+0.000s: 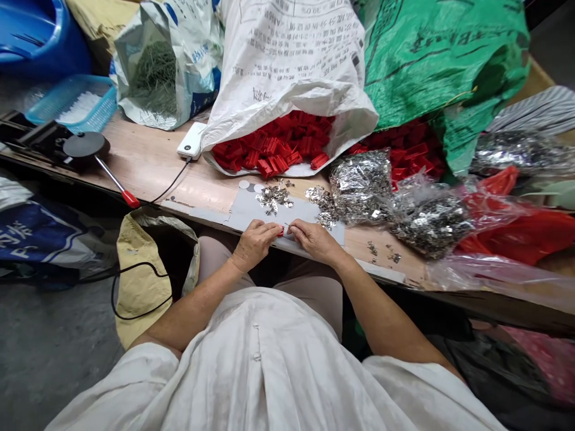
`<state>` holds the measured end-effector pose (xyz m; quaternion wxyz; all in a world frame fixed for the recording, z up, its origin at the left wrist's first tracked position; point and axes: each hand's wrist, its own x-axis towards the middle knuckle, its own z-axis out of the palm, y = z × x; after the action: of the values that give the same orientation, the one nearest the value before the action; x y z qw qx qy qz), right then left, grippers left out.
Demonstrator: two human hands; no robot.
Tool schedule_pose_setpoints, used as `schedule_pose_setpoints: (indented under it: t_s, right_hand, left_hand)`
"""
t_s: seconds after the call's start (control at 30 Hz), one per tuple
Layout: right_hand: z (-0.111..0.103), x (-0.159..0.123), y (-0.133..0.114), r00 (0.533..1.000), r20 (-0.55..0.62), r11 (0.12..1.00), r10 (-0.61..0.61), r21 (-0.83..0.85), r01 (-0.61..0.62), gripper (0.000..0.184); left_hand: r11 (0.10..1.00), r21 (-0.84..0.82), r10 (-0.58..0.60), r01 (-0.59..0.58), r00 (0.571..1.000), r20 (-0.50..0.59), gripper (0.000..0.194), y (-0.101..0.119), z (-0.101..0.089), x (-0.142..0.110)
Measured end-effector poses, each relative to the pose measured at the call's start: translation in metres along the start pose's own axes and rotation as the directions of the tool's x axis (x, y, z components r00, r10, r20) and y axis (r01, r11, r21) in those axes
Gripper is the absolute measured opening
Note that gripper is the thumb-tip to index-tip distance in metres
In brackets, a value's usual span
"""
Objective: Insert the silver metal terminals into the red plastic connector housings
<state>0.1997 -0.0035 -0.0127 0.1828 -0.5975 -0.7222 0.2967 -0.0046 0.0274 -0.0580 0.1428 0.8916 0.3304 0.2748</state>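
Note:
My left hand (255, 242) and my right hand (314, 238) meet at the near edge of the wooden table (148, 161), over a grey mat (251, 206). The left fingers are curled around a small red plastic piece (281, 230). My right fingertips pinch something tiny beside it; I cannot make it out. Loose small metal clips (274, 196) lie on the mat just beyond my hands. A white sack (287, 66) lies open behind them, spilling several red plastic pieces (274, 149).
Clear bags of metal clips (395, 203) sit to the right, with red bags (507, 227) and a green sack (431, 54). At the left are a white power bank (191, 142) with its cable, a blue basket (72, 102), a black tool with a red handle (96, 152) and a yellow bag (139, 275) below the table.

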Motion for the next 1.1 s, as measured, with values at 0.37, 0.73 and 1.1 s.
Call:
schedule_pose_setpoints:
  t_s: [0.37,0.73,1.1]
  right_hand:
    - [-0.0005,0.0058,-0.0073,0.994,0.108,0.967,0.018,-0.255,0.011,0.027]
    - [-0.0032,0.0047,-0.0065,0.997,0.081,0.976,0.001,-0.218,0.016,0.029]
    - [0.0022,0.0002,-0.0040,0.997,0.043,0.930,-0.064,-0.360,0.075,0.025]
  left_hand:
    - [1.000,-0.007,0.025,-0.025,1.000,0.010,0.031,-0.0049,-0.0036,-0.0001]
    - [0.996,-0.034,0.072,-0.078,0.988,-0.136,0.023,-0.0025,-0.0037,0.0035]
    - [0.996,-0.087,-0.017,0.007,0.993,-0.113,0.033,-0.0041,-0.0054,0.0037]
